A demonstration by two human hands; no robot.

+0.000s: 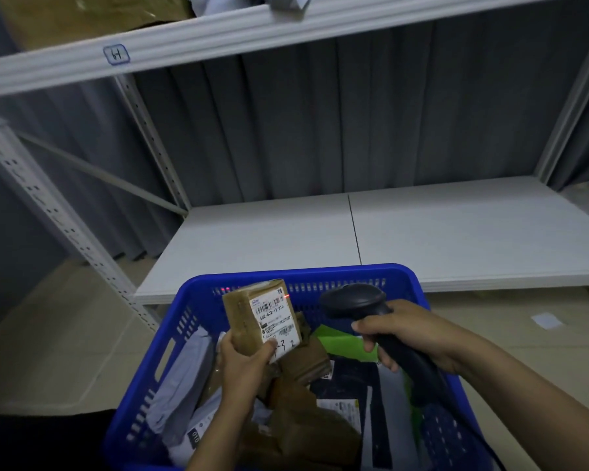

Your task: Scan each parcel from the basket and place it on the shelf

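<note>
My left hand (244, 363) grips a small brown taped parcel (249, 311) by its lower end and holds it upright above the blue basket (402, 277). Its white barcode label faces me. A red scanner line glows across the label's top edge. My right hand (408, 334) holds a black barcode scanner (357, 300) by its handle, with the head pointing left at the parcel. Several more parcels lie in the basket: brown ones, grey bags, a dark one and a green one (340, 345). The white shelf board (422, 232) lies just behind the basket.
A grey perforated shelf post (48, 212) rises at the left. The upper shelf beam (218, 35) carries a handwritten tag, with a brown parcel (82, 15) and a light bag above it. Grey curtain hangs behind. A scrap of paper (546, 320) lies on the floor at the right.
</note>
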